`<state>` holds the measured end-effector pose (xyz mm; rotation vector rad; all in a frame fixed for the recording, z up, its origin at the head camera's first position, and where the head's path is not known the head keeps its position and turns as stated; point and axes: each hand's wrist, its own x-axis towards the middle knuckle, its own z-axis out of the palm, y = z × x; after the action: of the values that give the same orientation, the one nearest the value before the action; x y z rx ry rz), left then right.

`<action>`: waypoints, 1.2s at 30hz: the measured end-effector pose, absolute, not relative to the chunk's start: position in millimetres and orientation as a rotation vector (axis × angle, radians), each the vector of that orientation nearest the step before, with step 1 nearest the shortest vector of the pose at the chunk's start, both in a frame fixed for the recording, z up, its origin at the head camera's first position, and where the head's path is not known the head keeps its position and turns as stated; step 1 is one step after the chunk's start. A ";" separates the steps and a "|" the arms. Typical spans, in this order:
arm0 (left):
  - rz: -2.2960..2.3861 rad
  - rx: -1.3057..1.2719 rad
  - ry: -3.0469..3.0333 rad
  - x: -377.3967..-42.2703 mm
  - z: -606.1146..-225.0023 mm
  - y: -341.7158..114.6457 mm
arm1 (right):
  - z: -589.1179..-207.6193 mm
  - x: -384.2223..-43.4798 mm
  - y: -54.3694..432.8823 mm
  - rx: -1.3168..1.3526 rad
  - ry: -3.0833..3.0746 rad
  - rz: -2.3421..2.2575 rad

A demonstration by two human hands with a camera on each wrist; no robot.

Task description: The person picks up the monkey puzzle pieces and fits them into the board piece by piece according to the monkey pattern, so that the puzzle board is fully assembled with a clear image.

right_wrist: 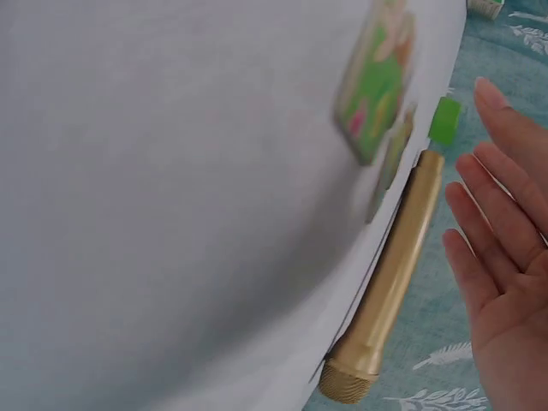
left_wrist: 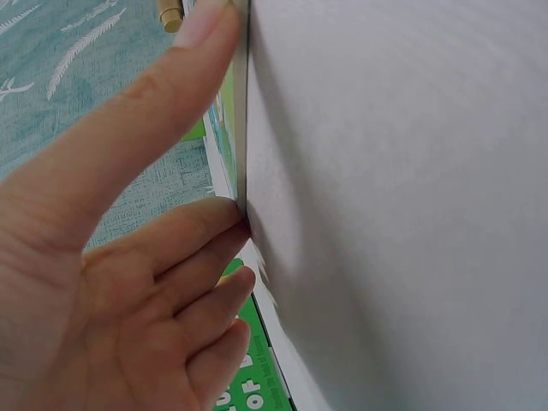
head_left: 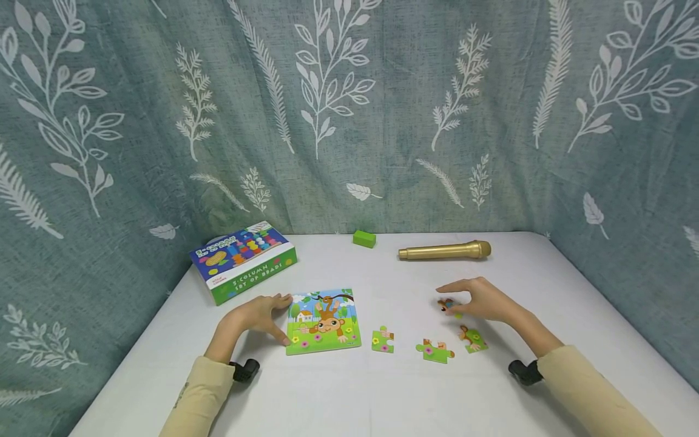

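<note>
My left hand point(head_left: 255, 315) touches the left side of a square picture puzzle point(head_left: 349, 337) showing a hanging monkey. Its thumb is at the near left corner and its fingertips at the far left one; the left wrist view shows the thumb point(left_wrist: 163, 94) and index finger against the thin edge. Over a small jigsaw piece point(head_left: 445, 305) hovers my right hand point(head_left: 483, 300), thumb and fingers spread apart, partly covering it. In the right wrist view its fingers point(right_wrist: 505, 205) are extended and hold nothing. More jigsaw pieces lie nearby: one with a monkey's face point(head_left: 472, 338), one wide green point(head_left: 435, 351), one squarish point(head_left: 383, 340).
A blue and green bead-set box point(head_left: 251, 261) lies at the back left. Along the back of the white table point(head_left: 327, 394) are a green block point(head_left: 364, 238) and a gold microphone point(head_left: 445, 250). A patterned curtain point(head_left: 393, 121) hangs behind.
</note>
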<state>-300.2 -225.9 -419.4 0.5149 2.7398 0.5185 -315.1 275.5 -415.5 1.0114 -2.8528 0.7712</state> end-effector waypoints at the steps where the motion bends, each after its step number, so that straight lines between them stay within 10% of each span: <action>1: 0.519 0.518 2.739 -300.1 -419.4 -225.8 | -417.4 -315.3 277.8 1.009 -2.854 0.765; 36: 0.541 0.516 2.744 -302.9 -422.2 -226.5 | -433.9 -333.3 306.2 1.105 -2.975 0.831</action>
<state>-302.9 -226.5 -422.2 0.5165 2.7438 0.5407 -333.3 306.2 -433.9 1.1051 -2.9751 0.8312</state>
